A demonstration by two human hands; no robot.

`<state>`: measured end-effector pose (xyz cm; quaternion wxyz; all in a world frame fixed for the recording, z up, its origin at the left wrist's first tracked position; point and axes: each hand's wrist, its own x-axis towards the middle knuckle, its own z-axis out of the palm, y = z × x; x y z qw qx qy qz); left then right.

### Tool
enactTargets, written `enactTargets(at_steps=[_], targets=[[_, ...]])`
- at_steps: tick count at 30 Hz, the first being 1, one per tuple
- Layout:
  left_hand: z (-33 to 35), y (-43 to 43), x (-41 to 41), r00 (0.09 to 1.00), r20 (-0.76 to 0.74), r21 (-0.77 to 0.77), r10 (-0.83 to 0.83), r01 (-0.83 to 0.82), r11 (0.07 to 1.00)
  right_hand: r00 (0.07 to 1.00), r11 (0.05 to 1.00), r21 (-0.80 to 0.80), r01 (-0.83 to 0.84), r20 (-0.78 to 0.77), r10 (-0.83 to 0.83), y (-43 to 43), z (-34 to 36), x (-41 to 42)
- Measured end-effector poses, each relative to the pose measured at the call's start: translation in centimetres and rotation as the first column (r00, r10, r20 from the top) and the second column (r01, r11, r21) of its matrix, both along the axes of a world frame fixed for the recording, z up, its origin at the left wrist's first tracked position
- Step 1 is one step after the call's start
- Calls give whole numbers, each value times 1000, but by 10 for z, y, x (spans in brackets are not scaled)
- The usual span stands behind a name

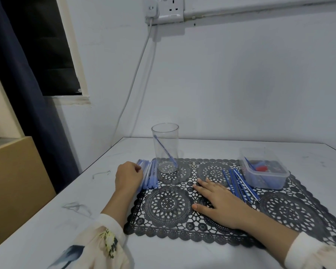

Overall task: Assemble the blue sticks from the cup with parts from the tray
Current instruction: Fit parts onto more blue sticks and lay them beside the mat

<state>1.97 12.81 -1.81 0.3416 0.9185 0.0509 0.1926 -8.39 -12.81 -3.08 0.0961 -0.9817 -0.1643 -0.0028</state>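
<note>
The clear cup (166, 133) holds one blue stick (164, 148), leaning. Left of the cup lies a row of pale sticks (149, 176). The left hand (127, 176) touches it, fingers curled, grip not discernible. Right of the cup, the right hand (217, 202) rests flat on the mat (169, 202), fingers straight. Farther right, the tray (266, 180) contains red and blue parts (261, 168).

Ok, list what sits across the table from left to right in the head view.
left hand → pale blue stick bundle → clear cup → right hand → dark blue sticks → plastic tray
</note>
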Motion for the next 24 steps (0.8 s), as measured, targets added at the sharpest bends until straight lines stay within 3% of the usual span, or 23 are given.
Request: enactTargets(at_steps=[15,18,24], targets=[[-6,2,4,999,-52,108,7,-2,994,1000,1000,-12,-9,4,9,0,2,-1],[-7,1,4,1000,-4,85,-4,4,996,1000,1000,-15,-10,0,10,-1,1,-1],[25,-7,-8,952,291,-18,-101,111,994,1000,1000,-13,-14,4,14,0,2,-1]])
